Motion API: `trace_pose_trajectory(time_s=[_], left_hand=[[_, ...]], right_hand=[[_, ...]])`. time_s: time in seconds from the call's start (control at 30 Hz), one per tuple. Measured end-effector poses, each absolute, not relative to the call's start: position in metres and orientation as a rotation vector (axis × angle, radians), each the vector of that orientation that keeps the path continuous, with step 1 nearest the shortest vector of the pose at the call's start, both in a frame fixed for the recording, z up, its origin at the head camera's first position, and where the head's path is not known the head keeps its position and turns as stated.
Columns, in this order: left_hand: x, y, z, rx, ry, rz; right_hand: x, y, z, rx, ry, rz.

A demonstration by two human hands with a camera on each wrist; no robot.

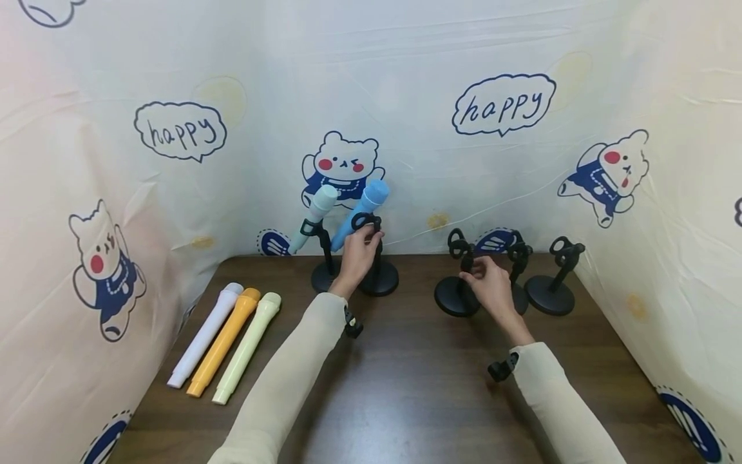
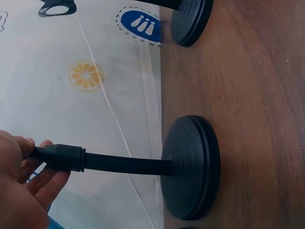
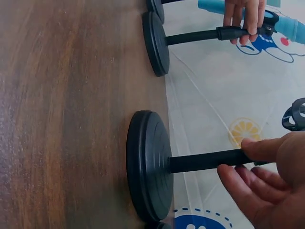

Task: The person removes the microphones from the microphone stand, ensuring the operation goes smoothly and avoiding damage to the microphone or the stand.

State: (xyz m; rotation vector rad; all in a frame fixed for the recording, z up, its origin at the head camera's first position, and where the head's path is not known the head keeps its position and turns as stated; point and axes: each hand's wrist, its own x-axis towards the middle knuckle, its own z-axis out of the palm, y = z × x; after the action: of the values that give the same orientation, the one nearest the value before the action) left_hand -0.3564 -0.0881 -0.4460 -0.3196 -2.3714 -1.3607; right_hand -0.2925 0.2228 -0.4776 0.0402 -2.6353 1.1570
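My left hand (image 1: 359,254) pinches the upper neck of a black microphone stand (image 2: 124,163), just under its clip. A blue toy microphone (image 1: 371,198) slants at that clip, partly hidden by the hand. Left of it, a mint-green microphone (image 1: 321,205) leans in the clip of another black stand (image 1: 322,274). With thumb and fingertips, my right hand (image 1: 491,283) grips the post of a third black stand (image 3: 150,167), whose round base rests on the table. Its clip (image 1: 458,243) holds no microphone.
Two more black stands, a middle one (image 1: 518,251) partly behind my right hand and an outer one (image 1: 551,295), stand at the right. White (image 1: 205,335), orange (image 1: 223,341) and pale yellow (image 1: 247,348) microphones lie side by side on the brown table (image 1: 400,386). A printed cloth (image 1: 417,161) hangs behind.
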Motion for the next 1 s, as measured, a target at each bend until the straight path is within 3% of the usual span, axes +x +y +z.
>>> trace_pose_trajectory(time_s=[0.27, 1.0], left_hand=[[-0.342, -0.088, -0.444, -0.414, -2.347, -1.231], [-0.268, -0.071, -0.434, -0.484, -2.257, -1.086]], right_hand=[[-0.275, 0.219, -0.475, -0.008, -2.682, 1.175], [-0.235, 0.148, -0.469, 0.461, -2.619, 1.473]])
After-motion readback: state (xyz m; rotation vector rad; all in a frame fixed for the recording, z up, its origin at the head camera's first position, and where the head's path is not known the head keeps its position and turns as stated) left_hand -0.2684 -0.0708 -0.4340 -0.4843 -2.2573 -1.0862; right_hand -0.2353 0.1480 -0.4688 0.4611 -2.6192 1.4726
